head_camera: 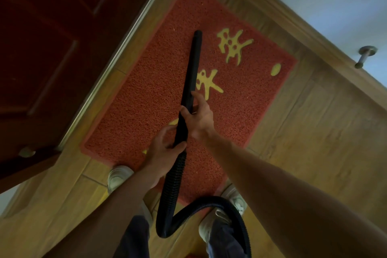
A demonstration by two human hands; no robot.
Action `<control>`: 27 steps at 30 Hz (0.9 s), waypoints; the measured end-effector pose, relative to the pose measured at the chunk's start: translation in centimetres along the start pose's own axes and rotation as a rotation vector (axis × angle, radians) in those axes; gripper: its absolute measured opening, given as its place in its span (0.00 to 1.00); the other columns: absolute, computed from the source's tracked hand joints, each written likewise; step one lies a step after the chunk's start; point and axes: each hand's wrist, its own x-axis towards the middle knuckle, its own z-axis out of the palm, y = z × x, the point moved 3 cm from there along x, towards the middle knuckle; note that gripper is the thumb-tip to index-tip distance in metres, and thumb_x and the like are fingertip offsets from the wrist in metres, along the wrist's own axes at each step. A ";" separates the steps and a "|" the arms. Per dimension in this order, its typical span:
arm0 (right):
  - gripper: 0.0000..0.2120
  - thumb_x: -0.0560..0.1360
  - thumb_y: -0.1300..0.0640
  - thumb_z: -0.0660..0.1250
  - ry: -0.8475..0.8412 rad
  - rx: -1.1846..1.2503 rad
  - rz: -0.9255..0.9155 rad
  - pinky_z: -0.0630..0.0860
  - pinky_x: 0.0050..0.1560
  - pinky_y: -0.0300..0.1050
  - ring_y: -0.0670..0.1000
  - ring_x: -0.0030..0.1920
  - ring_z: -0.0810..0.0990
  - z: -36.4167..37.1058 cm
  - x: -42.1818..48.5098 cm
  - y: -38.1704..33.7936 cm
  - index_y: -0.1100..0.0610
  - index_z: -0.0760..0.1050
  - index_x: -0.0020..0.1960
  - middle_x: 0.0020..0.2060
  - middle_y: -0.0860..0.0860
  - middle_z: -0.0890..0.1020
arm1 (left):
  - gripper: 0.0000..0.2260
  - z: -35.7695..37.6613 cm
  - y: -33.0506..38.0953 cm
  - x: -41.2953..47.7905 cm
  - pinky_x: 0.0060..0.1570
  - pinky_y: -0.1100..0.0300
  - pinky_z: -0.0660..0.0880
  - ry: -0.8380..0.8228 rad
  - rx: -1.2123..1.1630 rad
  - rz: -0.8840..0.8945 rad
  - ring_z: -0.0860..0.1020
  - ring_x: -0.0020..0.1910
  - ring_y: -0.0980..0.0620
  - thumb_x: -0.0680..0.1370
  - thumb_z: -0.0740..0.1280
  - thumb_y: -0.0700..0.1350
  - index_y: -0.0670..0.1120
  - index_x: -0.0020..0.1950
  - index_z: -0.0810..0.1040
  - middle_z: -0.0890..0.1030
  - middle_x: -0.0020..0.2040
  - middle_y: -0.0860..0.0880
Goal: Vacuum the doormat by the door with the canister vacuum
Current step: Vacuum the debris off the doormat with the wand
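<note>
A red doormat [150, 90] with yellow characters lies on the wood-look floor beside the dark red door [41, 48]. A black vacuum wand [193, 65] slants across the mat, its open tip near the mat's middle. My right hand [199, 119] grips the wand at its lower part. My left hand [163, 148] holds it just below, where the ribbed black hose [173, 180] joins. The hose loops down between my feet and runs off the bottom edge. The canister is out of view.
My two light shoes [118, 176] [236, 197] stand at the mat's near edge. A metal door stop [365, 56] sticks out of the pale wall at right, above a wooden skirting board. A metal threshold strip [117, 56] runs along the door.
</note>
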 end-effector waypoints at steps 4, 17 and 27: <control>0.28 0.79 0.56 0.67 -0.028 -0.011 -0.038 0.82 0.51 0.41 0.50 0.49 0.83 1.4 -0.1 -0.9 0.53 0.63 0.76 0.55 0.53 0.82 | 0.17 -1.0 -0.4 -0.4 0.44 0.49 0.80 0.030 -0.028 -0.001 0.85 0.45 0.48 0.77 0.71 0.42 0.64 0.56 0.74 0.87 0.44 0.49; 0.24 0.82 0.57 0.63 -0.022 0.027 -0.021 0.73 0.36 0.23 0.37 0.37 0.76 3.8 -0.7 -2.2 0.57 0.65 0.76 0.53 0.46 0.79 | 0.13 -2.2 0.3 -0.9 0.39 0.55 0.78 0.064 -0.084 -0.011 0.85 0.43 0.53 0.78 0.71 0.47 0.63 0.56 0.74 0.87 0.43 0.52; 0.22 0.82 0.59 0.63 -0.011 -0.063 -0.024 0.70 0.35 0.23 0.46 0.45 0.76 3.3 -0.1 -2.5 0.59 0.66 0.75 0.53 0.51 0.79 | 0.15 -2.0 0.3 -0.7 0.47 0.52 0.78 0.067 -0.042 -0.015 0.85 0.47 0.52 0.78 0.71 0.48 0.64 0.61 0.73 0.87 0.44 0.54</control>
